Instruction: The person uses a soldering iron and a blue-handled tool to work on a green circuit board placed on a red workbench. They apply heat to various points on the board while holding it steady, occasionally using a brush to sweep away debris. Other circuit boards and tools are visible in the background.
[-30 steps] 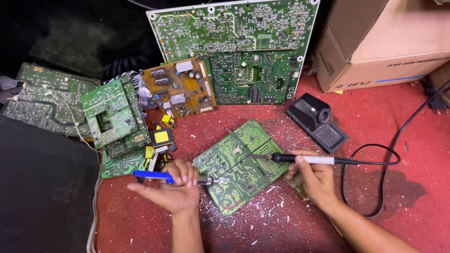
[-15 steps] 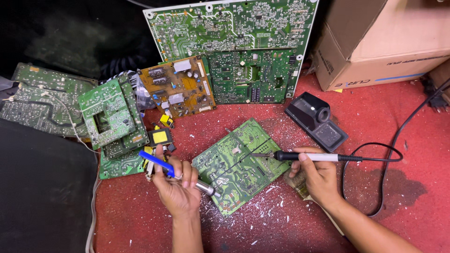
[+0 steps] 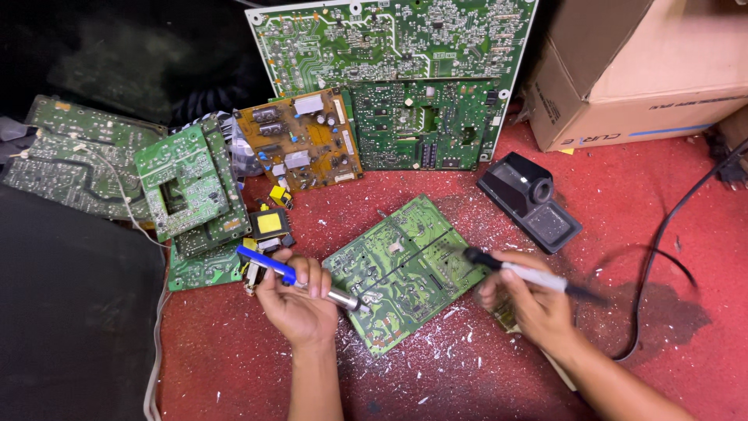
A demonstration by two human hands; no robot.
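A green circuit board [image 3: 405, 273] lies tilted on a red counter [image 3: 234, 366] littered with pale flecks; every place below is given from this board. At its near left edge, the left hand [image 3: 300, 304] is curled around a desoldering pump [image 3: 300, 279] with a blue handle and a metal tip, the tip resting on the board's left corner. At its near right edge, the right hand [image 3: 534, 300] pinches a soldering iron [image 3: 518, 271] like a pen, its dark tip just over the board's right half; whether it touches is hard to tell. A black cable [image 3: 662, 234] loops away on the right.

Just beyond the board to the right sits a black iron stand [image 3: 530, 201]. To the left lie a small yellow-topped part [image 3: 269, 224] and a heap of green boards [image 3: 187, 183]. Farther back stands an orange-brown board [image 3: 300, 140], then a dark green board [image 3: 421, 125], with a large pale green board [image 3: 397, 39] leaning behind. At the far right is a brown cardboard box [image 3: 647, 62] with dark print and a blue stripe low on its front.
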